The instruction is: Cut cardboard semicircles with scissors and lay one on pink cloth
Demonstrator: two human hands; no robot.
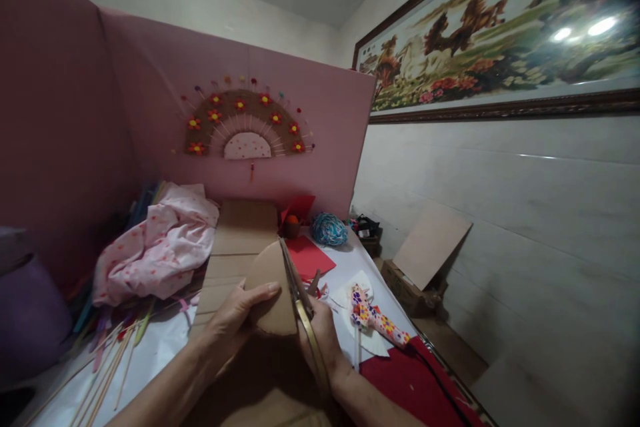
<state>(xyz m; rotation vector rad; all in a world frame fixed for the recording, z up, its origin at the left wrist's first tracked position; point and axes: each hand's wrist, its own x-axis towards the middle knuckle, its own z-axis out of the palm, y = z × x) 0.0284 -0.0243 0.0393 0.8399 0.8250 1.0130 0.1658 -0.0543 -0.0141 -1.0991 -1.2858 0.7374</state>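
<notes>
A rounded piece of brown cardboard (274,310) is held up over the table, its top edge curved. My left hand (237,313) grips it from the left, thumb flat on its face and fingers behind. My right hand (320,333) is closed on a pair of scissors (300,297) with gold-coloured handles. The scissor blades point up along the right edge of the cardboard, by a strip on their far side. Whether the blades are fully closed is hard to see. Beneath my hands lies more dark cardboard (250,373).
Crumpled pink dotted cloth (165,240) and thin sticks (107,373) lie left. Cardboard sheets (245,223), red paper (307,257) and a blue yarn ball (329,229) are behind. A flower-patterned glue gun (377,317) with a cord rests right. A decorated fan (240,107) hangs on the pink panel.
</notes>
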